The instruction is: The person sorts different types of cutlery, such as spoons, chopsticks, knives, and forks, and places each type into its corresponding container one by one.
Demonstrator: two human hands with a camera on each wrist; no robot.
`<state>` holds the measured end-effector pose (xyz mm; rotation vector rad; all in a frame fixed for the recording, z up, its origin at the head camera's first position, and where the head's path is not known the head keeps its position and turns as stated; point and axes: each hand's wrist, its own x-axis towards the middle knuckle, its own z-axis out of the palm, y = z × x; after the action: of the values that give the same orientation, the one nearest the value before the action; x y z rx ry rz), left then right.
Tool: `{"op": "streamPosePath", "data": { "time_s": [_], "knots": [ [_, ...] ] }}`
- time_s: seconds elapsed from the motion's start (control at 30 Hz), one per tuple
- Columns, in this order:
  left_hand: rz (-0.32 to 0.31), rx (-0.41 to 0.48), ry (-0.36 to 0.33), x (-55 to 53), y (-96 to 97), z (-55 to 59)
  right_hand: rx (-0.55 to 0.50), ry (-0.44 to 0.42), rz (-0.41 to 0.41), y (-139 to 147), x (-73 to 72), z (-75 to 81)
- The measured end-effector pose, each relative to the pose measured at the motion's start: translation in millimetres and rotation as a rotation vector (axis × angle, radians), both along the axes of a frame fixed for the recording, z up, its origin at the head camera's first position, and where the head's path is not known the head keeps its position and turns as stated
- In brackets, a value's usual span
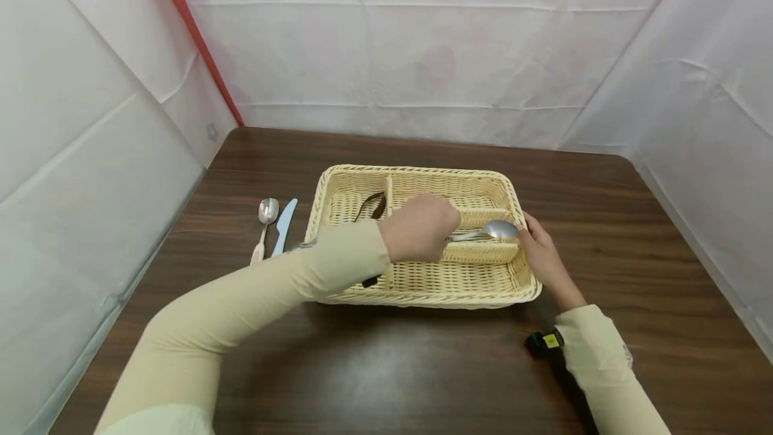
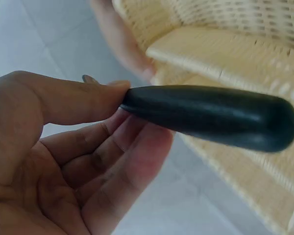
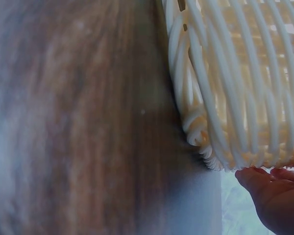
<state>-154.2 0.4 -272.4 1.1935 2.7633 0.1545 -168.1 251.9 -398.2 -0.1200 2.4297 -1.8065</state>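
Observation:
My left hand [image 1: 423, 227] is over the middle of a cream woven basket [image 1: 423, 297] with compartments. Its thumb and fingers pinch the narrow part of a glossy dark handle [image 2: 210, 115], whose rounded end points away from the palm. To the right of this hand, the silver bowl of a spoon [image 1: 500, 229] shows over the narrow middle compartment. My right hand [image 1: 540, 254] grips the basket's right rim, thumb close to the spoon's bowl. In the right wrist view, part of the right hand [image 3: 279, 198] shows at the edge of the wicker.
Left of the basket, a spoon with a pink and white handle [image 1: 268, 213] and a light blue knife [image 1: 286, 223] lie on the dark wooden table [image 1: 386, 368]. Dark utensils [image 1: 379, 207] lie in the basket's left compartment. White sheets [image 1: 423, 52] hang around the table.

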Motion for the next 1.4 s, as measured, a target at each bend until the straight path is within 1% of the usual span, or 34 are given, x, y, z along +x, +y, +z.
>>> {"op": "streamPosePath", "data": {
  "time_s": [0.03,0.13,0.27,0.33,0.5,0.6,0.73,0.93,1.13,1.3,1.4],
  "knots": [
    [-0.009,-0.010,-0.017,-0.4,4.8,-4.0,-0.001,-0.003,0.001,0,-0.2,-0.2],
    [-0.046,-0.038,-0.039,-0.5,17.0,-16.7,0.014,-0.010,-0.003,1,-0.7,-1.1],
    [-0.090,-0.086,-0.025,1.2,28.0,-29.8,0.017,-0.024,-0.012,1,-1.0,-2.1],
    [-0.093,-0.105,-0.025,1.3,31.9,-35.0,-0.002,-0.029,-0.019,0,-0.9,-1.8],
    [-0.111,-0.141,0.015,-0.7,37.7,-46.0,-0.051,-0.030,-0.021,-2,-1.0,-2.4],
    [-0.124,-0.150,0.035,-1.2,39.6,-50.5,-0.062,-0.030,-0.016,-2,-1.2,-3.4],
    [-0.130,-0.174,0.029,-1.4,43.2,-54.5,-0.060,-0.026,-0.017,-1,-1.0,-3.7],
    [-0.141,-0.237,0.045,-2.8,48.6,-59.6,-0.068,-0.022,-0.013,-2,-0.9,-3.7],
    [-0.143,-0.265,0.010,-2.4,49.8,-61.0,-0.081,-0.022,-0.020,-3,-1.2,-2.9],
    [-0.152,-0.283,0.005,-3.1,51.2,-62.1,-0.090,-0.032,-0.020,-3,-0.8,-1.8],
    [-0.154,-0.311,0.001,-4.2,53.0,-63.9,-0.093,-0.033,-0.015,-2,-0.2,-1.8]
  ]
}}
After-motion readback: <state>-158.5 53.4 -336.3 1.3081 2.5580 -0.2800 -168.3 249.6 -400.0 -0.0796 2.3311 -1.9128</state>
